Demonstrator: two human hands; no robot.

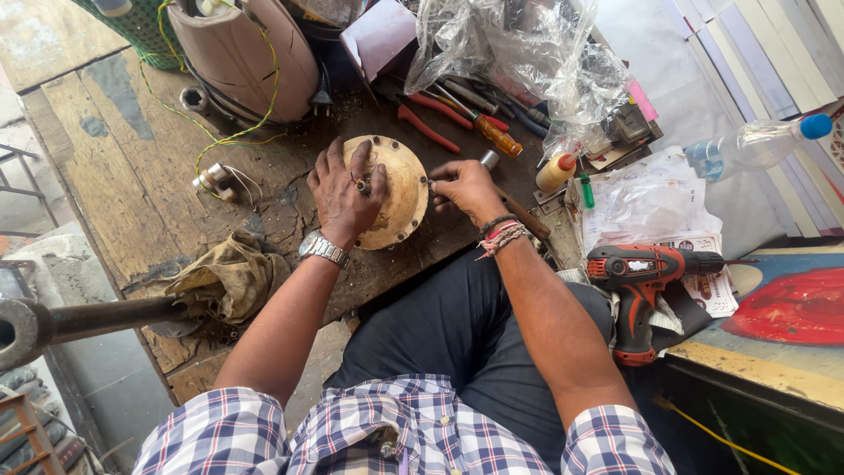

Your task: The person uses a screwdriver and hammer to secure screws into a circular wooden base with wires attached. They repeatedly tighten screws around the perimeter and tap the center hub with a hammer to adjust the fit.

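A round tan metal disc (403,189) with small bolts around its rim lies on the worn wooden bench (132,176). My left hand (345,193) presses flat on the disc's left half, fingers spread; a metal watch is on that wrist. My right hand (466,186) is closed around a tool with a metal tip (490,159) and a dark handle (527,218), working at the disc's right edge. Which tool it is I cannot tell.
A red cordless drill (637,281) lies to my right on papers. Screwdrivers and red-handled pliers (457,110) lie behind the disc under a clear plastic bag (527,53). A dirty rag (224,277), a metal bar (88,318), a plastic bottle (756,141) and a glue bottle (558,171) are nearby.
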